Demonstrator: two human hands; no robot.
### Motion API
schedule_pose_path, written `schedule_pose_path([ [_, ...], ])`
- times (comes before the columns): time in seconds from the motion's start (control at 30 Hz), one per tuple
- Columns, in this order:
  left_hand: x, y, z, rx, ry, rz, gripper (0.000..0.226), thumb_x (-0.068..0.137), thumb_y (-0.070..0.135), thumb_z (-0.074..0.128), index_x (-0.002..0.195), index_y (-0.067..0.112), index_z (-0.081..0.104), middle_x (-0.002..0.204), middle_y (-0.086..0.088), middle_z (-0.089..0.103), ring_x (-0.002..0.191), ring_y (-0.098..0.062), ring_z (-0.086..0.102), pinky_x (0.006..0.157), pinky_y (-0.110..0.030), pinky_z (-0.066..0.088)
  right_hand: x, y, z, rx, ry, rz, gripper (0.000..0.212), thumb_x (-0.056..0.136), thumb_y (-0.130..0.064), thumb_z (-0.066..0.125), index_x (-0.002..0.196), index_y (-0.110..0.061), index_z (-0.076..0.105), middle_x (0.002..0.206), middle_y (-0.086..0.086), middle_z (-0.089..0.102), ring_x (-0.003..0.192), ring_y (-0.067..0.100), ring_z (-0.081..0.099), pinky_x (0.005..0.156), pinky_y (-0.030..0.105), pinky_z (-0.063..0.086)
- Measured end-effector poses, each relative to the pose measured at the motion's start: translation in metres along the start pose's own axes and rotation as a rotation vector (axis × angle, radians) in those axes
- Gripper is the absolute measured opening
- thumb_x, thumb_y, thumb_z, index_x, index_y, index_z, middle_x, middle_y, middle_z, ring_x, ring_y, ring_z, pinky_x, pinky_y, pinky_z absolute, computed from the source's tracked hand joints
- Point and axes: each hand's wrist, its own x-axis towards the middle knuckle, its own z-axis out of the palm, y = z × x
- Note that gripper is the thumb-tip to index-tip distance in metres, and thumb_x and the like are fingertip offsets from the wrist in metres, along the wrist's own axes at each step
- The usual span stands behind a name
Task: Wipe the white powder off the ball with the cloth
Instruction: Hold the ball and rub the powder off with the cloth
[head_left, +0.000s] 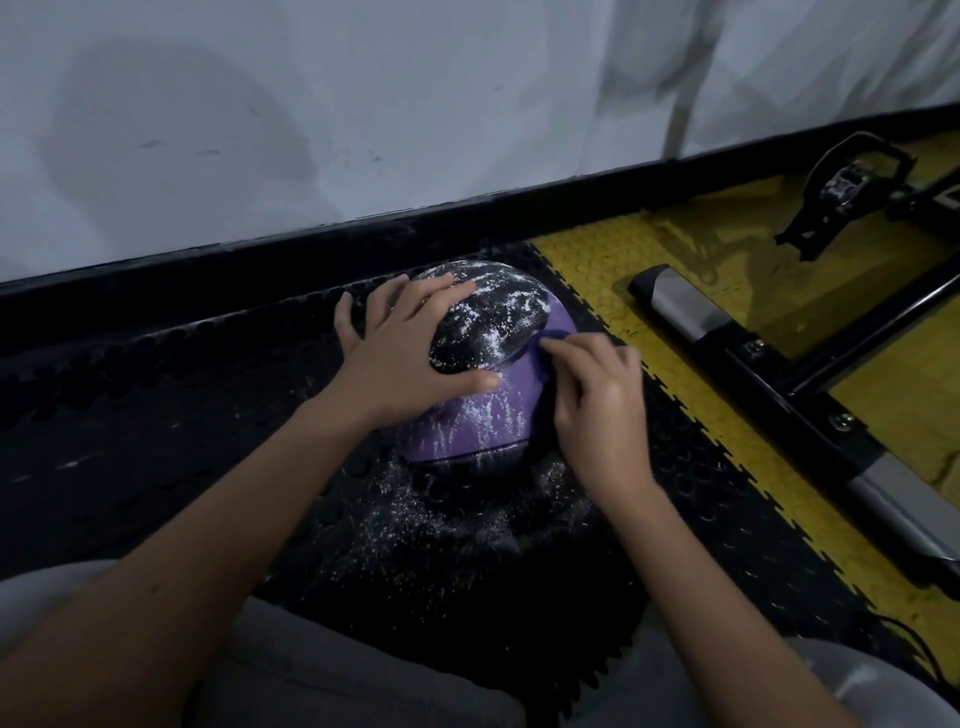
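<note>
Wall (363, 104), white and smudged, is filling the upper part of the view, with one black skirting strip (311, 244) running along its foot. Below it two kinds of floor tile are meeting in a toothed seam: a black studded mat (156, 415) on the left and a yellow studded mat (649, 249) on the right. One black machine frame (810, 374) is lying across the yellow side, carrying two silver sleeves and one strapped pedal (847, 182) near the far corner. Grey-trousered knees (311, 665) are showing at the bottom edge.

One ball (493, 312), black and purple, is sitting on the black mat just in front of the skirting, streaked with white powder. Two bare hands are on it. The left hand (400, 353) is lying spread over its top left, fingers straight and thumb pressing the purple panel, hiding that side. The right hand (597, 395) is at the ball's right flank, fingers curled and pinching a fold of one purple cloth (558, 330) against the surface; the hand is covering most of the cloth and the flank beneath. Spilled powder (441, 509) is lying scattered on the black mat just in front of the ball
</note>
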Motion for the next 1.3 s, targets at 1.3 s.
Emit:
schedule_pose_path([
  [1.3,0.003,-0.010,-0.021,-0.055,-0.089,-0.110,0.103,0.045,0.069,0.066,0.137,0.052,0.024,0.147,0.024,0.018,0.136,-0.003,0.003,0.109,-0.048,-0.010,-0.018,-0.022,0.018,0.083,0.051,-0.077,0.029,0.090,-0.012,0.048,0.109,-0.003,0.067,0.099,0.008,0.062,0.086,0.021,0.043,0.080,0.019,0.035],
])
